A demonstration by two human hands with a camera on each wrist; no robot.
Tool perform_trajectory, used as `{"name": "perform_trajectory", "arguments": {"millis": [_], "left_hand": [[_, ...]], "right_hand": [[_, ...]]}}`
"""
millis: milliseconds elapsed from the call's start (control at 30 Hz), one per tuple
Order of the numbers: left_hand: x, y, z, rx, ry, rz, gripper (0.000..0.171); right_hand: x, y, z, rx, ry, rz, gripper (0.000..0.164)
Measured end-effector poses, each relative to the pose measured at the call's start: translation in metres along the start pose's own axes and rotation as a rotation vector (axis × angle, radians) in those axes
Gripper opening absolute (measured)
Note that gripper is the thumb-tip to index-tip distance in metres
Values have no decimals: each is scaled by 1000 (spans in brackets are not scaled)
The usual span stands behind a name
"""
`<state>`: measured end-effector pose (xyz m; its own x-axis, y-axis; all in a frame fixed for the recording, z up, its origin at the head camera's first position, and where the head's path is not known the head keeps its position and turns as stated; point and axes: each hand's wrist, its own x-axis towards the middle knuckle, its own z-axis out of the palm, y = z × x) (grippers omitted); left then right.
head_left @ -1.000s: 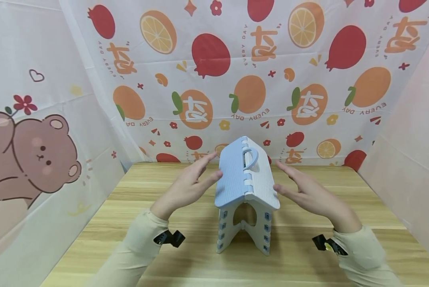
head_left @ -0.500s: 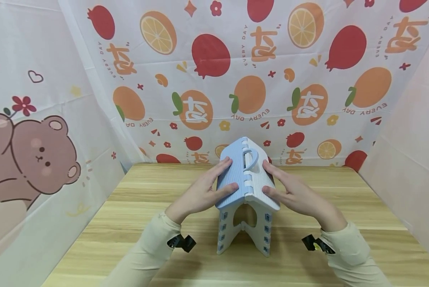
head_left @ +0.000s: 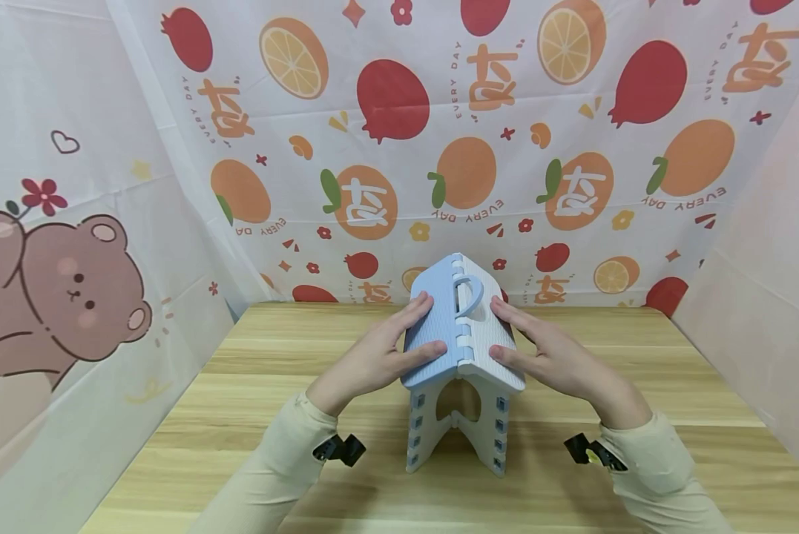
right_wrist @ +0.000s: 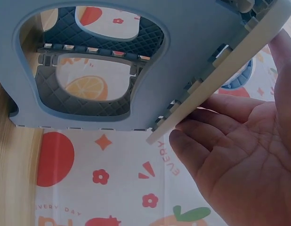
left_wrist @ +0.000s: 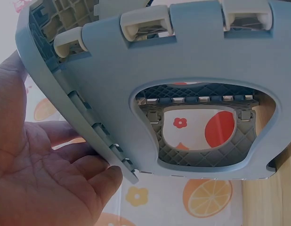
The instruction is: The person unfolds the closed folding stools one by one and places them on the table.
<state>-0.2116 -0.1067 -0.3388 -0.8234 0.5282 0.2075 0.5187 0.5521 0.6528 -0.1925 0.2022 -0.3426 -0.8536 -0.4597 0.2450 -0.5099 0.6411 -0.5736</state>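
A small plastic toy house (head_left: pixel 424 419) stands on the wooden table, its near end open between two cream walls. Its roof has a blue panel (head_left: pixel 439 326) on the left and a white panel (head_left: pixel 484 334) on the right, joined along the ridge, where a blue loop handle (head_left: pixel 480 291) sticks up. My left hand (head_left: pixel 372 360) rests its thumb and fingers on the blue panel. Opposite it, my right hand (head_left: pixel 566 360) touches the white panel the same way. In the left wrist view, a pale blue wall (left_wrist: pixel 103 80) has a large rounded window; slotted joints run along the roof edge.
The wooden table (head_left: pixel 272 430) extends around the house. A fruit-print cloth (head_left: pixel 432 178) hangs behind it, a bear-print cloth (head_left: pixel 79 282) on the left and a pale cloth (head_left: pixel 766 282) on the right. Each wrist carries a small black camera (head_left: pixel 340 449).
Both hands came inward from either side of the house and settled on the roof panels. Over the last half second they have stayed nearly still there, the house standing in place.
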Motion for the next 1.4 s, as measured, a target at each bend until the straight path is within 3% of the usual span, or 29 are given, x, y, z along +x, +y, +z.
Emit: {"name": "perform_trajectory", "arguments": {"millis": [767, 1400], "left_hand": [[6, 8, -4, 110, -60, -26, 90], [11, 14, 0, 158, 2, -110, 92]], "right_hand": [[-3, 1, -8, -20, -30, 57, 81], [2, 0, -13, -109, -36, 69, 87]]}}
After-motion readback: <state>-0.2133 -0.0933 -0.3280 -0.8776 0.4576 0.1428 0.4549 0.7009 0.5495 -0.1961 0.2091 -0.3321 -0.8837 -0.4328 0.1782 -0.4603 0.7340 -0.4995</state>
